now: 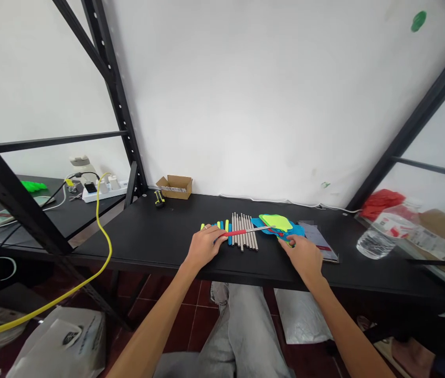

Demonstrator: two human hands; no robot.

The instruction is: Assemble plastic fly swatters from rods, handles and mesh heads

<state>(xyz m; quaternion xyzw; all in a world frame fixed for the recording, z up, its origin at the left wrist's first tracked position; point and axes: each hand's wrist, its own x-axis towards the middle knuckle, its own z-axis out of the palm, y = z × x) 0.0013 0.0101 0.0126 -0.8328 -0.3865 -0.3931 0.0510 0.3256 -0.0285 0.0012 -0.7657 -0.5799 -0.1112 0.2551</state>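
Observation:
My left hand (203, 245) is closed around a thin rod with a red handle and silver shaft (238, 232); its kind is not clear. The rod's silver end reaches right, over a pile of flat blue pieces (260, 224) with a yellow-green piece (276, 222) on top. At the pile's near edge, my right hand (303, 254) has its thumb and fingers pinched on the blue material. Between my hands lies a row of slim grey sticks (242, 231). Short blue and yellow-green sticks (229, 231) lie beside them, partly hidden by my left hand.
An open cardboard box (179, 189) and a black-and-yellow tape measure (159, 198) sit at the back left. A flat grey packet or device (320, 240) lies right of the pile. Clear plastic packaging (375, 241) stands farther right. A yellow cable (106, 236) hangs at left.

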